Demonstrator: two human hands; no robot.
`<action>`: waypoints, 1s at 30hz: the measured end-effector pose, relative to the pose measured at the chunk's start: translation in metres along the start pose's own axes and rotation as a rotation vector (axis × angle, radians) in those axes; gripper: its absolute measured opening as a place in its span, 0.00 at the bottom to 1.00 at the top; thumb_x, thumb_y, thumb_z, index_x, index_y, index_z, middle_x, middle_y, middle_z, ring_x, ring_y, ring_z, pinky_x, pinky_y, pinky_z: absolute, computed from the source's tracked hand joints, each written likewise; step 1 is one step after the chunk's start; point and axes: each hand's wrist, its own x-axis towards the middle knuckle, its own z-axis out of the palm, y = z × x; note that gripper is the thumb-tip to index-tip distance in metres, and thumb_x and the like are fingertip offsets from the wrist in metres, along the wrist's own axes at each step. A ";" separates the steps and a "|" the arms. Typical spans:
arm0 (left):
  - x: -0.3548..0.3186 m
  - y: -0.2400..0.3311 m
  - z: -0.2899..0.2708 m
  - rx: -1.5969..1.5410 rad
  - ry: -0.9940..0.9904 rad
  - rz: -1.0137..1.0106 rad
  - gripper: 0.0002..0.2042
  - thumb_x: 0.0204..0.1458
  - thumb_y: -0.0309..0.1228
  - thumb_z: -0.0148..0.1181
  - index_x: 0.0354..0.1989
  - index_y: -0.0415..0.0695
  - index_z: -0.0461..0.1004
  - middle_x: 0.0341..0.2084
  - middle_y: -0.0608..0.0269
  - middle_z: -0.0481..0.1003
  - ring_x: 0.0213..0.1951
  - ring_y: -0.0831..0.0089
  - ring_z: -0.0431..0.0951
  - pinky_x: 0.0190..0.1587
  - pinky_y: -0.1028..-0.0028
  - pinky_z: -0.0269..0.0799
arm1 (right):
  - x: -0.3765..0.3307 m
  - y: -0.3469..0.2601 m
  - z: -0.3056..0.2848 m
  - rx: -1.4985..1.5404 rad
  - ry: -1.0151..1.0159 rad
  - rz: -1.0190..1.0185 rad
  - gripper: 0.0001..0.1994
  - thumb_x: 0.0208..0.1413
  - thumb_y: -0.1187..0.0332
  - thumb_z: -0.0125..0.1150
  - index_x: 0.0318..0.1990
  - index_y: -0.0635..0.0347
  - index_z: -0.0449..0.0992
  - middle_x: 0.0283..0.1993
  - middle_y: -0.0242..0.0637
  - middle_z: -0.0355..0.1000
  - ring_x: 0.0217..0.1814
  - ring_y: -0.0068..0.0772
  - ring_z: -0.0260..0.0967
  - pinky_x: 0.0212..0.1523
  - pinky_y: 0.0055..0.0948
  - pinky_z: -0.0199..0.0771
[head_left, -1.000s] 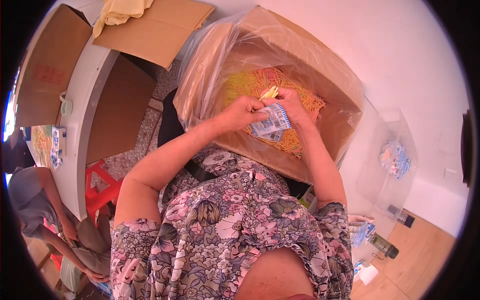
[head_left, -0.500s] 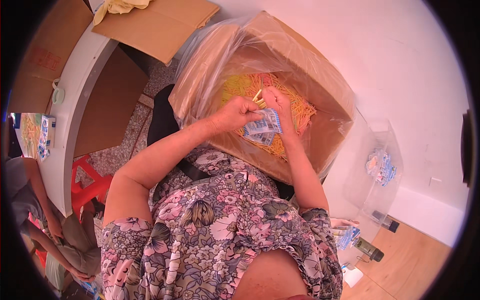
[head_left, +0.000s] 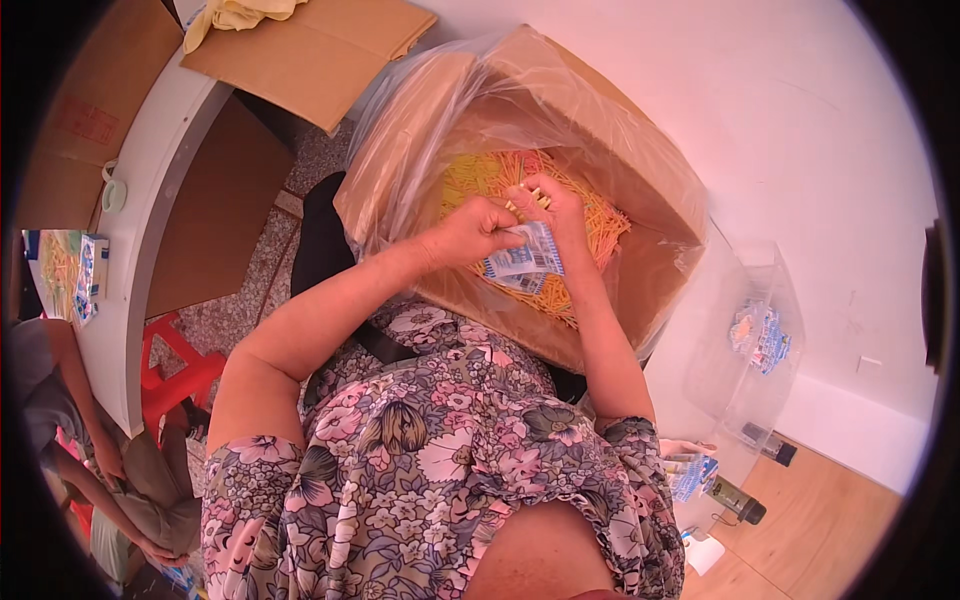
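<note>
Both hands are over a cardboard box (head_left: 640, 130) lined with clear plastic. Inside lies a heap of thin sticks (head_left: 597, 222) in yellow, pink and orange. My left hand (head_left: 470, 232) is closed, pinching the upper edge of a small clear packet (head_left: 528, 255) with blue-and-white printing. Close beside it, my right hand (head_left: 560, 212) is closed around a few pale yellow sticks (head_left: 541, 197), their ends showing between the fingers. The packet hangs in front of my right wrist. Whether any sticks are inside it, I cannot tell.
A clear plastic bin (head_left: 740, 330) with blue-and-white packets stands at right, near a dark bottle (head_left: 738, 498). A cardboard flap (head_left: 310, 55) lies at the upper left by a white table (head_left: 160, 200). Another person (head_left: 70, 400) sits beyond a red stool (head_left: 180, 370).
My right hand has turned and its fingers have closed further over the pale sticks, which now point differently. My left hand stays on the packet, which has shifted slightly.
</note>
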 end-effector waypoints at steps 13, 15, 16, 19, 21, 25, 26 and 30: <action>-0.002 -0.012 -0.004 0.373 0.168 0.026 0.05 0.40 0.21 0.60 0.26 0.33 0.73 0.25 0.48 0.71 0.29 0.56 0.73 0.33 0.67 0.67 | 0.019 0.059 -0.023 0.009 0.253 0.095 0.09 0.48 0.66 0.58 0.24 0.64 0.73 0.17 0.33 0.67 0.21 0.19 0.63 0.23 0.26 0.63; -0.002 -0.002 -0.015 0.417 0.208 -0.214 0.07 0.39 0.22 0.59 0.29 0.35 0.75 0.27 0.51 0.72 0.32 0.57 0.74 0.35 0.68 0.68 | 0.013 0.070 -0.023 0.067 0.217 0.199 0.09 0.48 0.67 0.58 0.26 0.65 0.74 0.18 0.35 0.68 0.21 0.21 0.64 0.24 0.26 0.64; 0.000 -0.010 -0.012 0.417 0.206 -0.215 0.07 0.39 0.22 0.59 0.29 0.35 0.75 0.27 0.51 0.72 0.32 0.57 0.74 0.35 0.68 0.68 | 0.001 0.077 -0.019 -0.092 0.076 0.128 0.08 0.47 0.67 0.58 0.26 0.64 0.74 0.19 0.37 0.69 0.21 0.23 0.64 0.25 0.27 0.65; 0.000 -0.031 -0.008 0.458 0.488 0.095 0.09 0.41 0.22 0.58 0.33 0.36 0.76 0.28 0.53 0.74 0.32 0.57 0.75 0.35 0.70 0.70 | -0.044 0.084 0.007 -0.275 -0.295 -0.027 0.06 0.45 0.69 0.59 0.26 0.63 0.74 0.20 0.43 0.69 0.22 0.29 0.66 0.27 0.28 0.67; 0.004 -0.027 -0.007 0.415 0.518 0.164 0.07 0.46 0.24 0.58 0.32 0.35 0.76 0.26 0.58 0.77 0.28 0.66 0.76 0.34 0.75 0.70 | -0.057 0.069 0.009 -0.361 -0.365 0.022 0.06 0.46 0.69 0.59 0.26 0.63 0.74 0.20 0.40 0.69 0.22 0.27 0.66 0.27 0.27 0.66; 0.000 -0.004 -0.010 -0.321 0.300 -0.198 0.07 0.50 0.26 0.59 0.31 0.35 0.77 0.25 0.65 0.77 0.27 0.80 0.73 0.32 0.79 0.69 | -0.049 0.048 -0.026 -0.089 -0.322 0.272 0.07 0.49 0.69 0.60 0.26 0.64 0.73 0.20 0.30 0.68 0.24 0.18 0.63 0.27 0.23 0.65; 0.000 -0.001 -0.012 -0.340 0.282 -0.207 0.07 0.50 0.27 0.59 0.31 0.35 0.77 0.25 0.67 0.76 0.27 0.84 0.72 0.31 0.81 0.68 | -0.044 0.037 -0.034 -0.091 -0.324 0.264 0.07 0.49 0.69 0.60 0.26 0.64 0.73 0.20 0.30 0.68 0.24 0.18 0.63 0.27 0.23 0.65; 0.001 0.002 -0.012 -0.384 0.149 -0.196 0.06 0.50 0.27 0.60 0.32 0.36 0.77 0.24 0.68 0.76 0.27 0.86 0.71 0.31 0.82 0.68 | -0.042 -0.003 -0.041 -0.015 -0.259 0.226 0.08 0.51 0.67 0.60 0.32 0.64 0.75 0.23 0.27 0.69 0.27 0.14 0.62 0.29 0.20 0.66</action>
